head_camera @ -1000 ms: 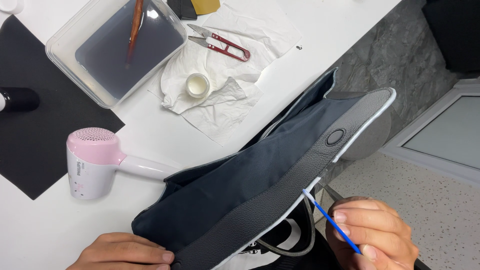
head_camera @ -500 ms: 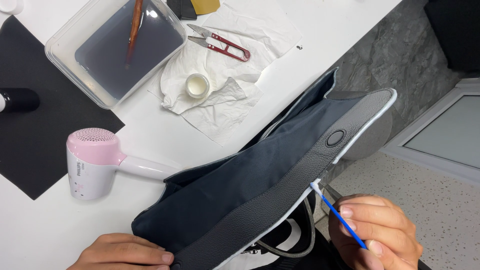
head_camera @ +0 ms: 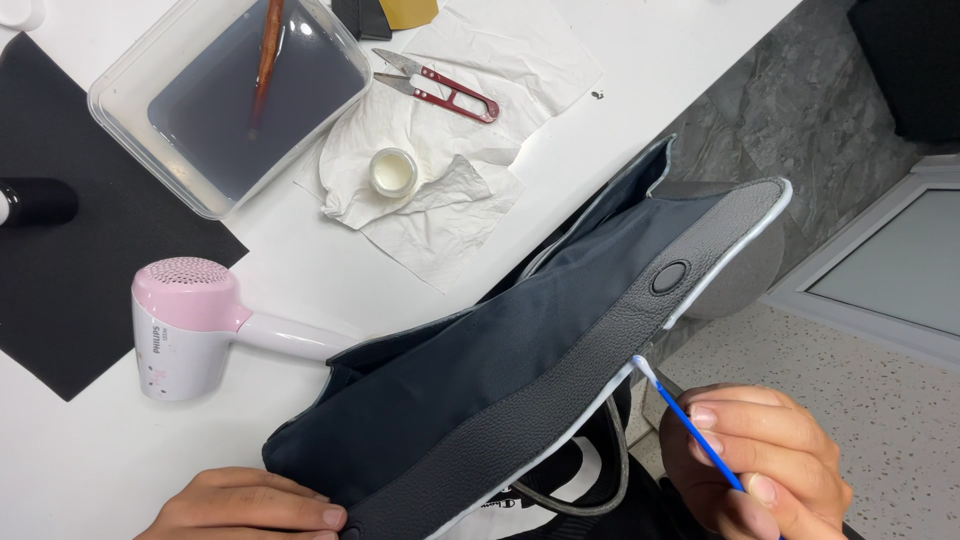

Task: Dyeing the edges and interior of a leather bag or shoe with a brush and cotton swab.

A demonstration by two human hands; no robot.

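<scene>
In the head view, the right hand [head_camera: 765,465] pinches a blue swab [head_camera: 690,425] with its white tip touching the pale edge of the dark grey bag [head_camera: 520,380], which overhangs the white table [head_camera: 640,60]; the left hand [head_camera: 250,505] lies flat, fingers together, pressing the bag's near corner. Light, even strokes along the rim, with the bag pinned firmly, would probably serve best. A pink hairdryer [head_camera: 190,325], small jar [head_camera: 394,172], red snips [head_camera: 445,90] and water tray [head_camera: 230,100] sit well clear, though the bag's handle [head_camera: 590,495] hangs near the swab.

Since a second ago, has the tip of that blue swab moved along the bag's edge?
Yes. The blue swab tip has slid up along the bag's white edge, closer to the round snap button, guided by the right hand.
</scene>
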